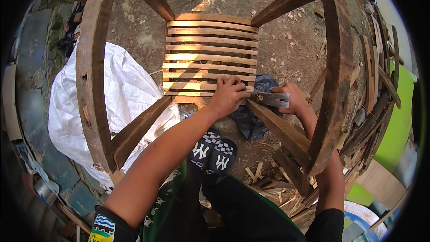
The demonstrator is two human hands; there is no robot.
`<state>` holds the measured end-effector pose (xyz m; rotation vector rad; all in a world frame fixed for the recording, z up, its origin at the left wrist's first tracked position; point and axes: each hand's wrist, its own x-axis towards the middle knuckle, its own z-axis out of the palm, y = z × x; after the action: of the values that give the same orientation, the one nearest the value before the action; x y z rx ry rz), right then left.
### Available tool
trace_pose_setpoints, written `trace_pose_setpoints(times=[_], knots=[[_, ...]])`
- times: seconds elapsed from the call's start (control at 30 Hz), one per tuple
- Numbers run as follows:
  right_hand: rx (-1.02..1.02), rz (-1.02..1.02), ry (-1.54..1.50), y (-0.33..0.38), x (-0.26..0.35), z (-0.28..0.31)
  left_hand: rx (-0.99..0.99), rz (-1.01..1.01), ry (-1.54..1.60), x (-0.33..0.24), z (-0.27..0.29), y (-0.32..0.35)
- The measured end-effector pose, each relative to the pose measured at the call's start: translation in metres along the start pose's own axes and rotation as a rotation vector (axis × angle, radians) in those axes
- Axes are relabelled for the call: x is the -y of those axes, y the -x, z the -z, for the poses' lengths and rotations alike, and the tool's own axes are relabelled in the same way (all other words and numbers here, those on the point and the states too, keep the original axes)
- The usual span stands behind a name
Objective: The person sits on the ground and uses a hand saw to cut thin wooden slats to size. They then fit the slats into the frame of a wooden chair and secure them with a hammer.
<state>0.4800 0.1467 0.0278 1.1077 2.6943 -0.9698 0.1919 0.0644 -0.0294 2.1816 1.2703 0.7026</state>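
Observation:
A wooden chair frame (332,62) stands around my arms, with thick brown posts and rails. Pale wooden slats (206,57) lie across its lower part in a row with gaps between them. My left hand (229,94) rests on the nearest slats at their right end. Its thumb and fingertips are pressed together by the corner; whatever they pinch is too small to make out. My right hand (293,100) is closed round a claw hammer, mostly hiding its handle. The metal hammer head (271,99) is at the corner joint, just right of my left fingertips.
A white woven sack (74,103) bulges at the left of the frame. Dark plastic (251,123) lies beneath the right corner. Loose wood strips (374,76) are heaped at the right, beside a green panel (401,116). My slippers (221,157) are below the slats. Wood chips litter the dirt.

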Motion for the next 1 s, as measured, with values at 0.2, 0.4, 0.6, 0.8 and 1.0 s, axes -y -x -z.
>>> trace_pose_setpoints(times=[0.2, 0.4, 0.6, 0.8, 1.0], knots=[[-0.055, -0.039, -0.02, 0.007, -0.001, -0.013, 0.001, -0.057, 0.055, 0.008, 0.004, 0.003], [-0.192, 0.062, -0.091, 0.013, 0.0, -0.024, -0.015, -0.076, 0.132, 0.008, 0.006, -0.001], [-0.129, 0.089, -0.127, 0.002, 0.016, -0.014, -0.023, -0.072, 0.125, 0.009, 0.006, 0.0], [-0.06, 0.007, 0.027, 0.003, 0.01, -0.016, -0.01, -0.058, 0.124, 0.01, 0.005, 0.002], [0.139, -0.072, -0.375, 0.011, -0.008, -0.037, 0.0, -0.068, 0.085, 0.007, 0.007, 0.0]])
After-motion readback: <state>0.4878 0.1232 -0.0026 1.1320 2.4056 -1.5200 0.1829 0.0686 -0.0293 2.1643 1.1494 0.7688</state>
